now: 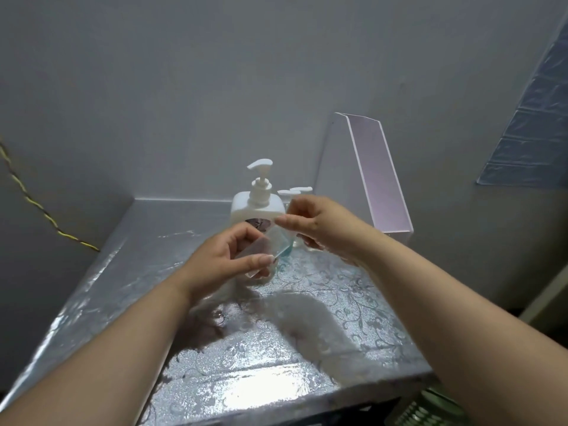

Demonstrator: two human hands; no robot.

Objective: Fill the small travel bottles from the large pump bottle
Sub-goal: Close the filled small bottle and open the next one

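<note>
A person stands at a silver, flower-patterned counter (pixel 276 364) with a small travel bottle (pixel 275 241) held clear of the surface near its middle, tilted with its upper end toward 1 o'clock. The left hand (pixel 227 256) grips the lower part of the clear bottle, fingers and thumb curled round it. The right hand (pixel 319 226) comes in from 3 o'clock with its fingers curled at the bottle's upper end; whether they pinch a cap, the neck or nothing cannot be told. A little blue-green liquid (pixel 284 255) seems to show low at the bottle's far side.

The large pump bottle (pixel 255 210), white, stands upright just beyond the hands at 12 o'clock, its spout turned toward 9 o'clock. Two more pump-topped bottles (pixel 295 191) stand just beside it at 1 o'clock, half hidden by the right hand. A pale panel (pixel 381 179) leans against the wall at 2 o'clock, and a yellow-and-black cord (pixel 33 204) runs down the wall at 9 o'clock.

The likely trouble is a spill. The bottle is tilted, and if it is open its contents could run onto the glossy counter. Its clear wall looks smooth and may slip in the left hand's grip. The right hand works near the hidden bottles and could tip them. The spout faces away from the small bottle, so a pump stroke now would probably miss its narrow mouth.
</note>
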